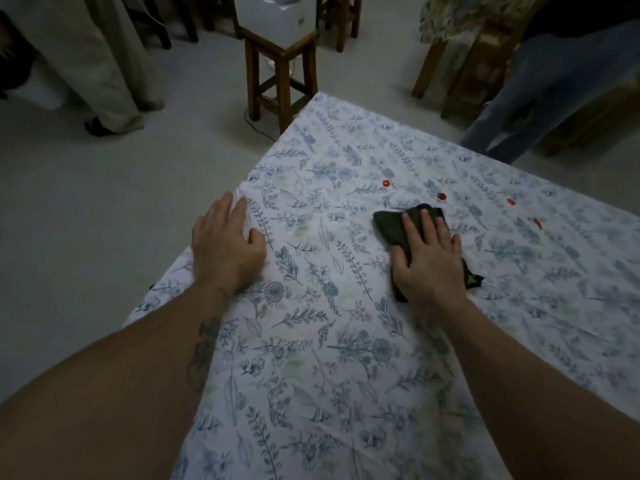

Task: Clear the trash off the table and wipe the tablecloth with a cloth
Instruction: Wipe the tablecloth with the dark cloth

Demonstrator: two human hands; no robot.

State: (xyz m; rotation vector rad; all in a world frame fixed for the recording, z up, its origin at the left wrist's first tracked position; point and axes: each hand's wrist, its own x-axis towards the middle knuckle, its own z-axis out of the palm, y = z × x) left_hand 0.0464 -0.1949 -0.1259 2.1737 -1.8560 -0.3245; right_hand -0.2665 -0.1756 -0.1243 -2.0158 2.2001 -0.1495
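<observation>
Both hands lie flat, fingers spread, on the floral tablecloth (311,341) covering the bench. The left hand (227,247) presses its left edge; the right hand (429,261) presses down a dark cloth (394,226) mid-tablecloth. Just beyond the cloth sit four red spots (386,183). Past the tablecloth's far corner stands a wooden stool (280,71).

My right hand (427,258) lies flat over the dark green folded cloth (393,226), hiding its middle (only the edges and one corner peek out). The small red blobs (441,196) beyond it are too tiny to identify. The white floral tablecloth (329,341) runs off the bottom and right edges. A white box (273,15) on the brown wooden stool (280,71) is cropped at the top.
</observation>
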